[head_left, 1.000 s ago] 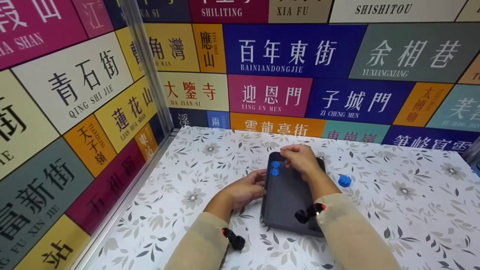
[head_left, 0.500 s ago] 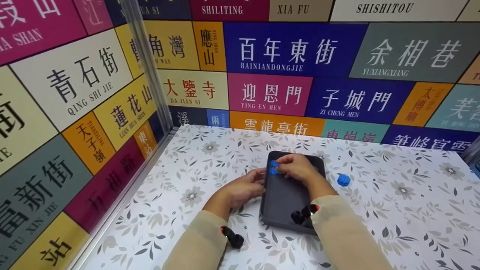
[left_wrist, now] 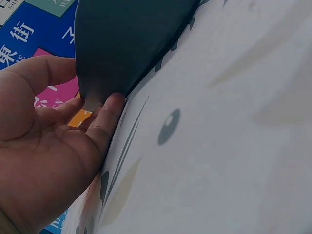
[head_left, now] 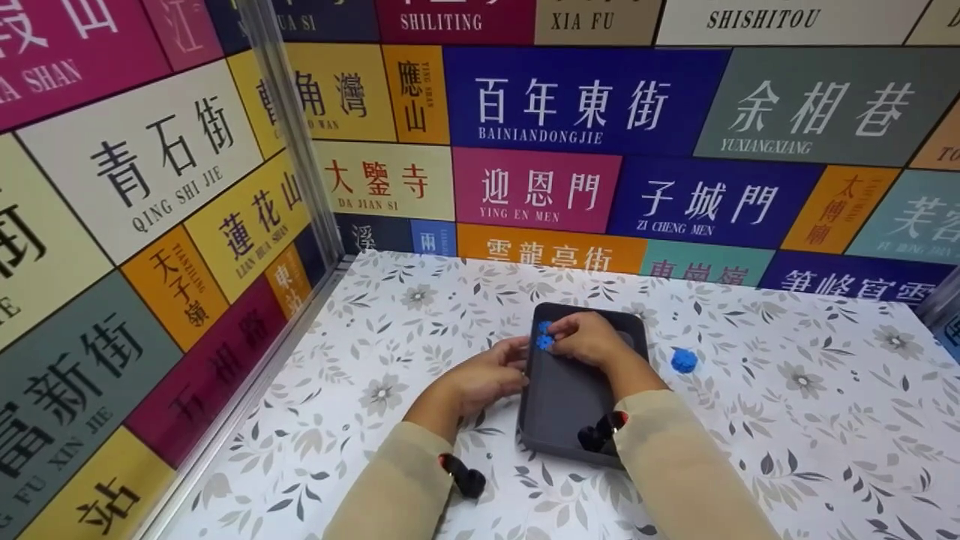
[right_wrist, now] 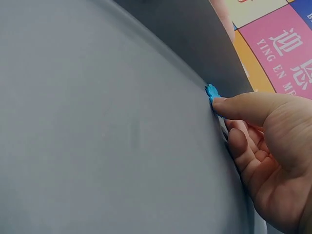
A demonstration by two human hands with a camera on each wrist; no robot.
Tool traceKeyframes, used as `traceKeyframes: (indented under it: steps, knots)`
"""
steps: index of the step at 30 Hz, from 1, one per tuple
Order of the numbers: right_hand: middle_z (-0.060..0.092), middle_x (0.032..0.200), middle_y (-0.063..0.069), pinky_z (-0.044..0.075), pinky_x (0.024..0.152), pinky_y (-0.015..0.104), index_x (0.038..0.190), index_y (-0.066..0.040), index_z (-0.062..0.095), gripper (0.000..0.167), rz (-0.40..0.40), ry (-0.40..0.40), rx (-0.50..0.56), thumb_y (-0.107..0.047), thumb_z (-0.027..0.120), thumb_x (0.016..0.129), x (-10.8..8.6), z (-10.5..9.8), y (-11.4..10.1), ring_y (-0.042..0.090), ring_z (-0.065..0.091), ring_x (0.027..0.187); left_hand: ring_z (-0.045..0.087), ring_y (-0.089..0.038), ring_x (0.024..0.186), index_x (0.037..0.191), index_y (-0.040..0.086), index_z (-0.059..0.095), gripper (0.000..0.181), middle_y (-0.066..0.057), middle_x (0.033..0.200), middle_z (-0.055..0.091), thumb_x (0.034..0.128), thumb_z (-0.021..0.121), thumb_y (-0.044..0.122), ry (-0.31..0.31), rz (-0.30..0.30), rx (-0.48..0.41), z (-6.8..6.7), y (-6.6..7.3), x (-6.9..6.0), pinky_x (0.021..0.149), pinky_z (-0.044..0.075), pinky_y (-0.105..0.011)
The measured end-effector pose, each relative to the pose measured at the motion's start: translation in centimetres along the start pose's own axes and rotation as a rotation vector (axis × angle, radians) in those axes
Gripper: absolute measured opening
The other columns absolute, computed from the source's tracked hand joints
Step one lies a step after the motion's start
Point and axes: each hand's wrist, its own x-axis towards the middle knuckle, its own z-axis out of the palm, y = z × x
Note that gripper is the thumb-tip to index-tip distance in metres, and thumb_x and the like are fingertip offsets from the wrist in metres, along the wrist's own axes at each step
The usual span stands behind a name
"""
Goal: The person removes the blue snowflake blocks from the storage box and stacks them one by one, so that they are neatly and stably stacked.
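Note:
A dark grey rectangular tray point(head_left: 570, 405) lies on the table. Two small blue flower-shaped plastic pieces point(head_left: 544, 342) sit in its far left corner. My right hand point(head_left: 592, 341) reaches into the tray over them. In the right wrist view its thumb and fingers pinch a blue piece point(right_wrist: 211, 91) by the tray wall; the thumb hides part of it. My left hand point(head_left: 484, 379) rests at the tray's left side, its loosely bent fingers touching the outer wall point(left_wrist: 126, 44). To the right of the tray lies a blue clump point(head_left: 683, 361), apparently of similar pieces.
The table point(head_left: 787, 450) wears a white cloth with grey leaves and flowers. Behind and to the left stand walls of coloured sign panels point(head_left: 574, 101). A metal post point(head_left: 296, 120) marks their corner.
My right hand has come down and left from the tray's far edge to the blue pieces in the corner. The left hand has stayed at the tray's side.

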Motion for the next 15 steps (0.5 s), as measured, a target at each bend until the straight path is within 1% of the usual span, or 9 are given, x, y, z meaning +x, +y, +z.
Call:
traceKeyframes:
  steps: [2,7,10,15]
  knots:
    - [0.074,0.100,0.004,0.054,0.069,0.023,0.119,-0.004,0.078,0.038,0.005,-0.004,0.003,-0.010,0.086,0.082,0.02,0.06,0.02,0.013,0.064,0.081,0.051,-0.029,0.151,0.165,0.010,0.036,0.083,-0.016,0.167,0.045,0.0866,0.059,-0.007,0.009,-0.004,-0.005,0.03,0.01,0.02,0.123,0.046,-0.044]
    - [0.072,0.094,0.000,0.053,0.066,0.023,0.119,-0.003,0.077,0.039,0.013,-0.017,0.029,-0.011,0.086,0.083,-0.04,0.12,-0.07,0.011,0.062,0.076,0.051,-0.028,0.151,0.164,0.009,0.036,0.084,-0.016,0.168,0.044,0.0853,0.060,-0.008,0.029,-0.007,-0.021,0.19,0.02,0.04,0.124,0.046,-0.043]
    - [0.072,0.094,0.000,0.053,0.066,0.023,0.119,-0.004,0.078,0.038,0.015,-0.014,0.005,-0.013,0.086,0.083,-0.07,0.06,-0.13,0.011,0.062,0.075,0.050,-0.028,0.152,0.164,0.009,0.036,0.084,-0.016,0.169,0.043,0.0857,0.059,-0.008,0.026,-0.004,-0.026,0.25,-0.02,0.06,0.124,0.045,-0.043]
    - [0.075,0.098,0.004,0.053,0.067,0.023,0.119,-0.007,0.080,0.038,0.009,-0.015,-0.049,-0.020,0.086,0.084,-0.12,-0.12,-0.20,0.012,0.063,0.076,0.048,-0.028,0.154,0.165,0.009,0.035,0.084,-0.015,0.170,0.041,0.0867,0.059,-0.008,0.013,0.002,-0.037,0.15,-0.13,0.17,0.125,0.044,-0.043]
